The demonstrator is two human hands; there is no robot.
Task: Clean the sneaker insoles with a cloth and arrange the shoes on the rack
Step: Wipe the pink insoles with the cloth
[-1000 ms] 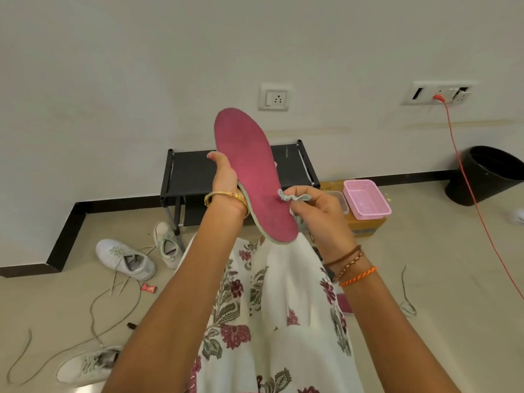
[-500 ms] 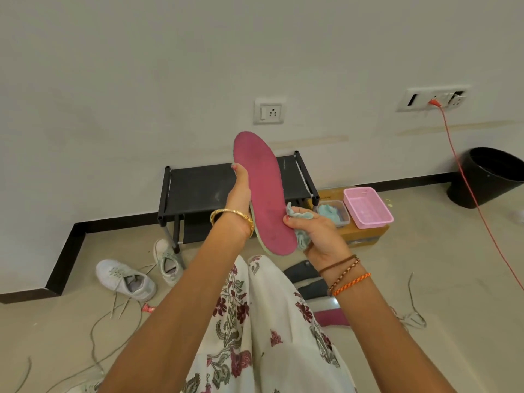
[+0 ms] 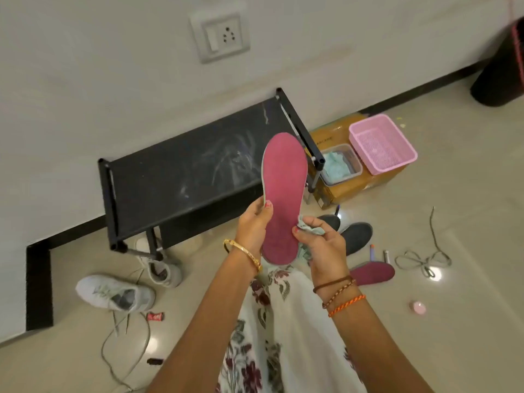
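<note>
The black shoe rack (image 3: 187, 177) stands against the pale wall, its flat top scuffed with whitish smears and its near right post (image 3: 319, 163) just behind the raised insole. Open beige floor (image 3: 467, 321), glossy with light spots, stretches to the right and toward the viewer; the left side is more cluttered.

The pink insole (image 3: 282, 199) is held upright, toe up, in front of the rack's right end. Its face is matte and slightly fuzzy, with a thin pale edge along the left rim. The left hand (image 3: 253, 225) grips it from the left at mid-length, thumb on the pink face and fingers curled behind. The right hand (image 3: 320, 242) holds a crumpled pale blue-green cloth (image 3: 309, 226) bunched in curled fingers, thumb tip pressing against the insole's right edge near the heel.

A second insole (image 3: 374, 273), darker maroon, lies flat on the floor to the right of the right wrist. Two dark shoes (image 3: 357, 234) sit behind that hand. Two white sneakers (image 3: 119, 293) lie at the rack's left foot, laces trailing. A loose lace (image 3: 422, 259) coils on the floor at right. A pink mesh basket (image 3: 382, 143) and a clear tub (image 3: 340, 164) of pale cloths rest on a cardboard box (image 3: 360, 182) beside the rack.
</note>
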